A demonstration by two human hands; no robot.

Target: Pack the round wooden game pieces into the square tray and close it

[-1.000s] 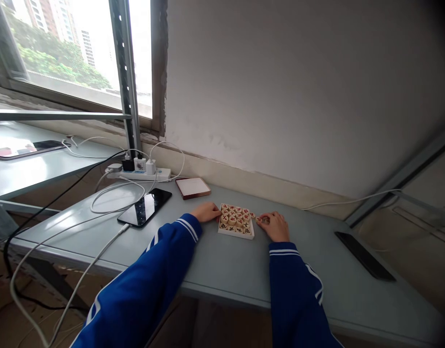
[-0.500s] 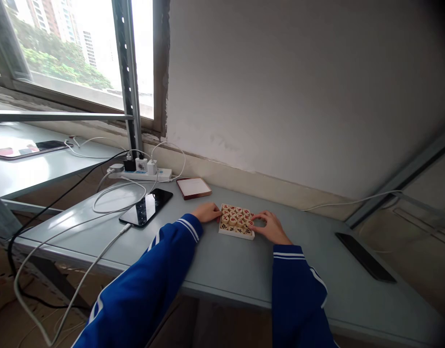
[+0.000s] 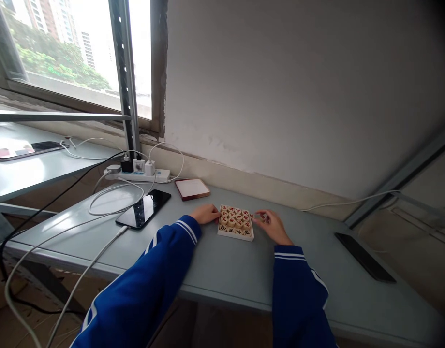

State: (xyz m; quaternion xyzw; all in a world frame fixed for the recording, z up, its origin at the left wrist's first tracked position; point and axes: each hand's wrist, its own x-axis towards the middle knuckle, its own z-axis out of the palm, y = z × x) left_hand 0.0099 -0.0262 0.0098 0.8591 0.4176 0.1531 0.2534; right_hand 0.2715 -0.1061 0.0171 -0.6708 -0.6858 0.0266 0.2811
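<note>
Your right fingers [image 3: 260, 218] are pinching together just beside the right edge of the tray [image 3: 235, 234], and it looks like they are holding one small piece there, though it is too small to be sure. Your right hand [image 3: 271, 226] is resting its heel on the table [image 3: 222, 263], probably so that the fingertips are working steadily.

Your left hand [image 3: 205, 213] is lying curled against the left edge of the tray, touching it and grasping nothing; it seems to be keeping the tray from sliding.

The pieces [image 3: 235, 220] are sitting in tight rows inside the tray, faces up, so each mark is readable.

Farther out, a phone [image 3: 143, 209] is lying to your left with a cable [image 3: 110, 195] near it, and a second phone [image 3: 363, 255] is lying well apart on your right.
</note>
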